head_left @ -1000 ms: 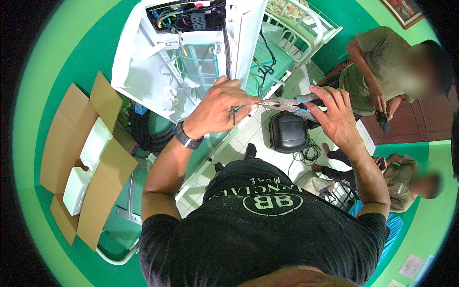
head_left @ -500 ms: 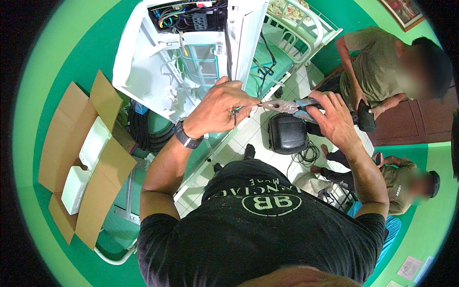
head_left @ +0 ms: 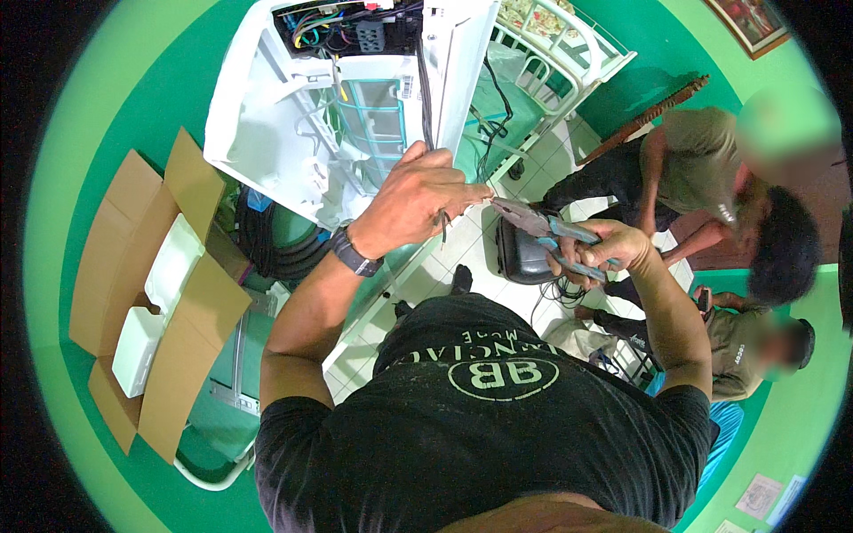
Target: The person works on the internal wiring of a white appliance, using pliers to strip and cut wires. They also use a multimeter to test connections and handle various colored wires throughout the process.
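Observation:
My left hand (head_left: 425, 200) pinches a thin dark wire (head_left: 444, 224) in front of an opened white air-conditioner unit (head_left: 293, 115) mounted on the green wall. My right hand (head_left: 597, 253) grips blue-handled pliers (head_left: 542, 226), whose jaws point left toward the wire end at my left fingertips. A dark watch sits on my left wrist. Coloured wiring and a terminal block (head_left: 355, 31) show at the top of the unit.
An open cardboard box (head_left: 155, 293) with white foam inserts lies at left. A black tool bag (head_left: 524, 253) sits on the tiled floor below my hands. Two other people (head_left: 711, 186) crouch at right. A white metal bed frame (head_left: 551, 53) stands beyond.
My head has moved and the view has shifted. The person at right has leaned closer in. My hands keep the wire and pliers together, now slightly lower.

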Available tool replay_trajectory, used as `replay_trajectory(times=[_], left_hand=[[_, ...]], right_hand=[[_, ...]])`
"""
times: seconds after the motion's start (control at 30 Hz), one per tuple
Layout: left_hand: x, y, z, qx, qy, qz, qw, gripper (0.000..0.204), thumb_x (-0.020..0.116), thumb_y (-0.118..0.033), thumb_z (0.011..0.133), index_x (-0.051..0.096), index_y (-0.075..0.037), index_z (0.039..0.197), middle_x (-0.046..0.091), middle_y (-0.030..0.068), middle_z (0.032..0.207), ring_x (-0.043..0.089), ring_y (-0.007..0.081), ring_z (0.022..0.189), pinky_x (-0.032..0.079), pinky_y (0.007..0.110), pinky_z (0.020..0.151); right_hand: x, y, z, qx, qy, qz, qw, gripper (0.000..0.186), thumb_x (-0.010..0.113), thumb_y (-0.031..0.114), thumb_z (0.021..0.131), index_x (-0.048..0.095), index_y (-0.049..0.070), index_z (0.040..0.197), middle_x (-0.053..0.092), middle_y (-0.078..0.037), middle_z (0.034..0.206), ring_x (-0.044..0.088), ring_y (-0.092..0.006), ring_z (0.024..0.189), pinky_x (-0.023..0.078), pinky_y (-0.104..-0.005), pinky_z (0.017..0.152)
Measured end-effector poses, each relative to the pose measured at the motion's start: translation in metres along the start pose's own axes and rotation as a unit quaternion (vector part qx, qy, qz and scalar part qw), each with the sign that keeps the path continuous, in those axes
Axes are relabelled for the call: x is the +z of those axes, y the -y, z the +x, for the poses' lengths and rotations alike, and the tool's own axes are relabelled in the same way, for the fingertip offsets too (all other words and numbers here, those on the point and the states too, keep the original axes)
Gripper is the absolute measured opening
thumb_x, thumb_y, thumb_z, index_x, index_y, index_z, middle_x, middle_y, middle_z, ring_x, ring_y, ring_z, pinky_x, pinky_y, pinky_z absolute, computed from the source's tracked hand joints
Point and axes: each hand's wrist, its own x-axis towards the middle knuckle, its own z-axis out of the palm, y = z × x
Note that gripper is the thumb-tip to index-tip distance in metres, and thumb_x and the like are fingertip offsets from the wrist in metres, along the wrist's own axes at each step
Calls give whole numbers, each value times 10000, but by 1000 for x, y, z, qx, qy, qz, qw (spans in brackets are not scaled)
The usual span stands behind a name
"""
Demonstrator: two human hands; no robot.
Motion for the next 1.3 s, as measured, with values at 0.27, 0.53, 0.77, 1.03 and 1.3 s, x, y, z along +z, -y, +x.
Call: replay_trajectory(times=[0.27, 0.53, 0.77, 1.03, 1.3], left_hand=[[-2, 2, 0, -16, 4, -27, 999, 303, 764, -83, 792, 770, -180, 1079, 658, -26, 756, 524, 180, 747, 346, 330, 716], [-8, 2, 4, -25, 32, -57, 998, 222, 728, -74, 852, 768, -139, 1060, 684, 17, 782, 502, 207, 723, 341, 347, 697], [-10, 0, 3, -11, 14, -55, 998, 180, 736, -117, 866, 774, -131, 1041, 646, 34, 739, 490, 218, 717, 337, 357, 693], [-12, -2, 5, -11, 19, -67, 997, 184, 724, -149, 883, 775, -123, 1058, 638, 50, 750, 491, 224, 725, 343, 357, 698], [-6, 5, 1, 10, -12, -36, 999, 209, 733, -128, 863, 762, -144, 1070, 657, 23, 767, 505, 220, 739, 341, 348, 690]], right_hand=[[47, 17, -2, -103, -233, -719, 646, 470, 712, 100, 825, 623, 62, 1284, 466, -168, 1459, 470, -378, 1321, 378, -483, 1107], [55, 24, 4, -144, -372, -833, 384, 401, 632, 86, 828, 677, 166, 1218, 439, -92, 1527, 448, -339, 1360, 358, -557, 1110], [54, 35, 3, -160, -344, -858, 347, 352, 638, 129, 826, 692, 189, 1169, 487, -55, 1465, 502, -303, 1252, 403, -498, 1030], [49, 37, 1, -163, -333, -860, 350, 215, 626, 161, 841, 673, 169, 1051, 547, -46, 1353, 541, -288, 1166, 461, -432, 948], [46, 35, 1, -152, -239, -722, 631, 314, 707, 104, 866, 618, 81, 1167, 529, -112, 1311, 590, -362, 1068, 541, -468, 886]])
